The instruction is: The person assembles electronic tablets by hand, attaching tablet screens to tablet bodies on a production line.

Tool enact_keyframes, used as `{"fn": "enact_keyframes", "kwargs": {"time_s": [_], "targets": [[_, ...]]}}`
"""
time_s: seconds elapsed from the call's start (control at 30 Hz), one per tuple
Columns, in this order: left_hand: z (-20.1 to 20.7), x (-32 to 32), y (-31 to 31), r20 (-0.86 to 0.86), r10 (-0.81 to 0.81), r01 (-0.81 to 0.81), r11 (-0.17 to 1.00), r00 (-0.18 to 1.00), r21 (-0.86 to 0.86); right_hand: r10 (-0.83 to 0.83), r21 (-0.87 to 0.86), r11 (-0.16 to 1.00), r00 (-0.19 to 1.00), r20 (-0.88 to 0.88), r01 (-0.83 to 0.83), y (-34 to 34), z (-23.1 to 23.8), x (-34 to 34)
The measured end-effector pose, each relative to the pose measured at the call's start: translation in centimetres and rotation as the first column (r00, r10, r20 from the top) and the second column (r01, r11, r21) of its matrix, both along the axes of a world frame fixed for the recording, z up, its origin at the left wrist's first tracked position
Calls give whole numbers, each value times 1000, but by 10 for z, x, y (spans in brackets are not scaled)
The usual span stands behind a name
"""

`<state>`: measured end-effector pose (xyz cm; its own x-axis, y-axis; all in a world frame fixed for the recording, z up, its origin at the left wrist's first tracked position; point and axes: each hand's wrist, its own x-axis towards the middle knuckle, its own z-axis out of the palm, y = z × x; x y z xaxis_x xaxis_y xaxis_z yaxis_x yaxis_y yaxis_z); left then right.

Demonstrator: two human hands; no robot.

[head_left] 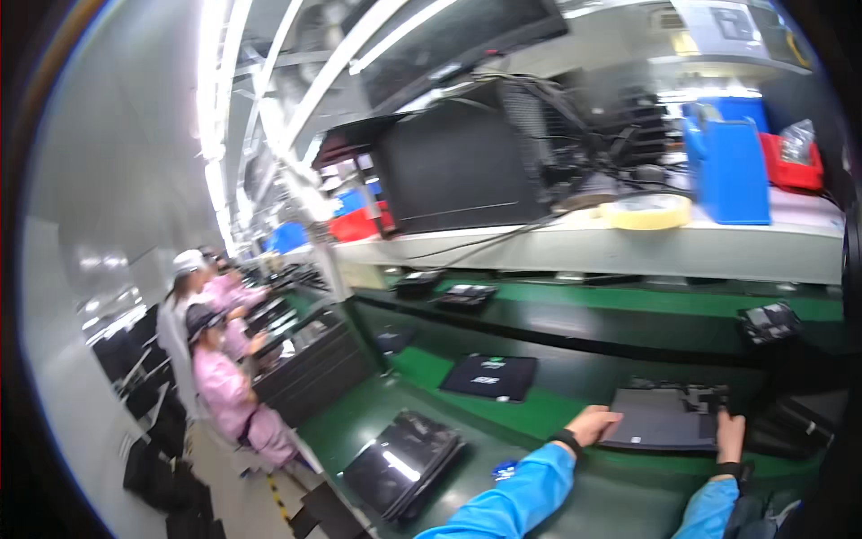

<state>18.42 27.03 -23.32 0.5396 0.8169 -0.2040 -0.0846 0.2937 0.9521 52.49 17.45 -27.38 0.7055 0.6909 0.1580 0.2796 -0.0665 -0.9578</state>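
Observation:
My left hand grips the left edge of a flat dark grey laptop base, its fingers closed on the rim. On the opposite edge my right hand is closed too, so the part is held level between both hands just over the green bench. Bare dark components show along its far right side. Left of it lies a thin black panel with a small green and white print. A small blue object, too blurred to name, is beside my left sleeve.
A stack of glossy black panels sits on the near left bench. Above runs a white shelf with a yellow tape roll, a blue bin, a red bin and cables. Small dark packs lie beneath. Pink-clothed co-workers are at left.

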Motion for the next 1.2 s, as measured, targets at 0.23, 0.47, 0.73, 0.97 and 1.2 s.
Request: {"fn": "enact_keyframes", "kwargs": {"time_s": [0.23, 0.47, 0.73, 0.97, 1.2], "targets": [[42, -51, -119, 39, 378, -380, 921, 925, 85, 158, 78, 983, 982, 100, -166, -17, 58, -37], [28, -104, -266, 57, 461, -464, 877, 886, 126, 243, 58, 967, 968, 64, -247, -141, 59, -95], [31, -150, -340, -102, 333, -330, 943, 937, 45, 16, -161, 987, 984, 178, 13, -269, 19, -161], [6, -139, -343, -399, 298, -235, 951, 867, 199, -10, -214, 957, 754, 656, 198, -316, 82, -195], [12, -139, -358, -182, 422, -376, 895, 888, 239, 234, -563, 824, 868, 438, 63, -320, 108, -209]]}}
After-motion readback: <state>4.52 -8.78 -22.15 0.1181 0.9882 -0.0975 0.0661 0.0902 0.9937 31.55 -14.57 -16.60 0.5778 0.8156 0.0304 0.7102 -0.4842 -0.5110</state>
